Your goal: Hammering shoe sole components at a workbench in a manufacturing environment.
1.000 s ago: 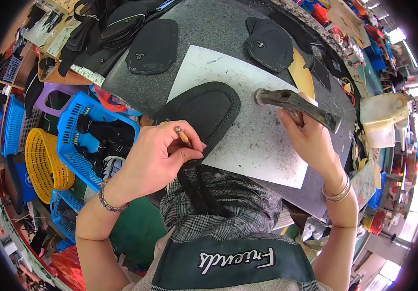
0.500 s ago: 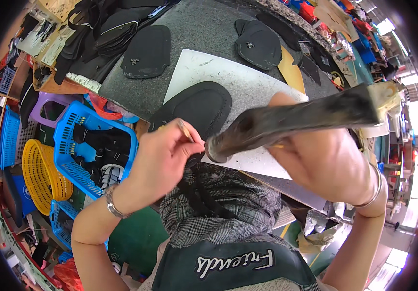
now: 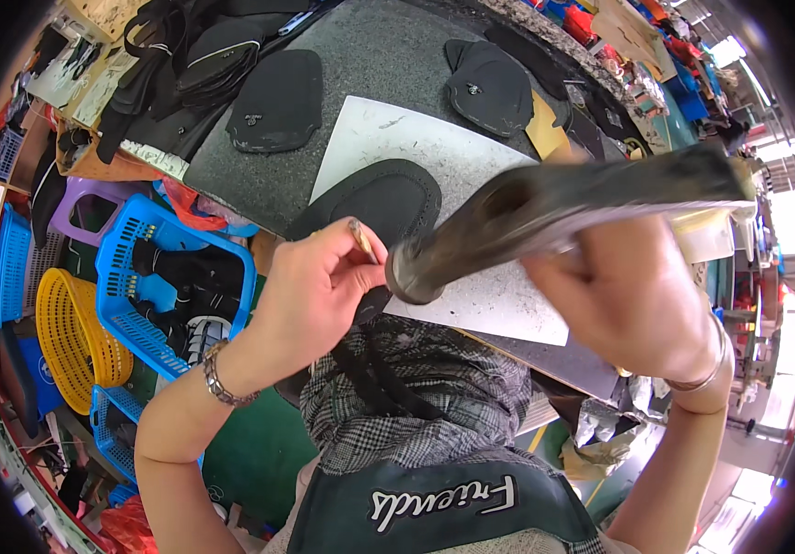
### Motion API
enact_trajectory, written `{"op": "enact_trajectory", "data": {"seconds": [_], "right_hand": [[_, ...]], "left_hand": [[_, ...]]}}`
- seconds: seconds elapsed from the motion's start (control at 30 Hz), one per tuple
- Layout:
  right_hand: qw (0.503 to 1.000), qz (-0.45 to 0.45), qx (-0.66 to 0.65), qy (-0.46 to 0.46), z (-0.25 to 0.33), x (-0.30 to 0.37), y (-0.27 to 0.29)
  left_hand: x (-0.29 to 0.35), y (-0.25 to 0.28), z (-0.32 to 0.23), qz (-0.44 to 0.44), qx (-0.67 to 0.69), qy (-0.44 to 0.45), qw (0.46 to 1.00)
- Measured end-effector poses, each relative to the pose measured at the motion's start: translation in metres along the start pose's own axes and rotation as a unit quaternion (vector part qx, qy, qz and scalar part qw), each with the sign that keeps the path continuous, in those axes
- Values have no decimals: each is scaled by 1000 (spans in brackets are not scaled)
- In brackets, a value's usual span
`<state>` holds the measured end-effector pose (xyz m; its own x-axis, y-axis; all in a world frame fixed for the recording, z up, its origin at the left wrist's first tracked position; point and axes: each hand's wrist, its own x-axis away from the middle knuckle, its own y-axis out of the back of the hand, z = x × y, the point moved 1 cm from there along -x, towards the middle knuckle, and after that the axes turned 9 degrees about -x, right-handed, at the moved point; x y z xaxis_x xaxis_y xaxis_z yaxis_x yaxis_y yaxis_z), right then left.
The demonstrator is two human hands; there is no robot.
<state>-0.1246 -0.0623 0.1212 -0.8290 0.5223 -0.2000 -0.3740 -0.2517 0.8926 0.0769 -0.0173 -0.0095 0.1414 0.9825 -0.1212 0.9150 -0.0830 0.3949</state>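
Note:
My left hand point(image 3: 310, 286) is closed in a pinch on a thin brownish rod point(image 3: 360, 238), by the near edge of a black rounded panel point(image 3: 388, 194) with small holes or stitches along its border. The rod's lower tip is hidden by my fingers. My right hand point(image 3: 623, 300) is wrapped round the handle of a hammer point(image 3: 545, 208), whose long dark worn head hides most of that grip. The hammer's round face is right beside my left fingertips; whether it touches the rod I cannot tell. Beneath the panel lies a white board point(image 3: 517, 291), specked with dark crumbs.
Two more black panels, one left point(image 3: 277, 102) and one right point(image 3: 490, 97), lie farther back on the grey tabletop point(image 3: 370, 55). Black pieces point(image 3: 217, 69) are stacked at the far left. Blue point(image 3: 111, 277) and yellow point(image 3: 60, 323) baskets stand left of the table.
The hammer has shifted slightly, its far end swinging right and its face now nearer my left fingertips. The right hand is motion-blurred; my left hand keeps its pinch almost in place.

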Motion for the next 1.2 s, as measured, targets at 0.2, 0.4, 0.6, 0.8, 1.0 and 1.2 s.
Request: {"op": "enact_trajectory", "data": {"seconds": [0.2,0.4,0.6,0.8,1.0,1.2], "right_hand": [[956,-208,-149,-142,-1,13,9],[997,27,69,11,-3,-1,-5],[999,-51,-11,17,-10,-3,4],[994,10,83,67,-13,-2,-3],[971,-197,-134,-26,-22,6,8],[951,-237,-173,-94,-20,13,14]], "left_hand": [[7,-5,8,-5,-32,-44,999],[6,-7,-7,-8,-256,-179,950],[-1,-2,-2,-11,-13,30,999],[3,-8,-10,-30,-211,-121,969],[-7,-4,5,-1,26,30,999],[-7,-7,8,-10,46,27,999]]}}
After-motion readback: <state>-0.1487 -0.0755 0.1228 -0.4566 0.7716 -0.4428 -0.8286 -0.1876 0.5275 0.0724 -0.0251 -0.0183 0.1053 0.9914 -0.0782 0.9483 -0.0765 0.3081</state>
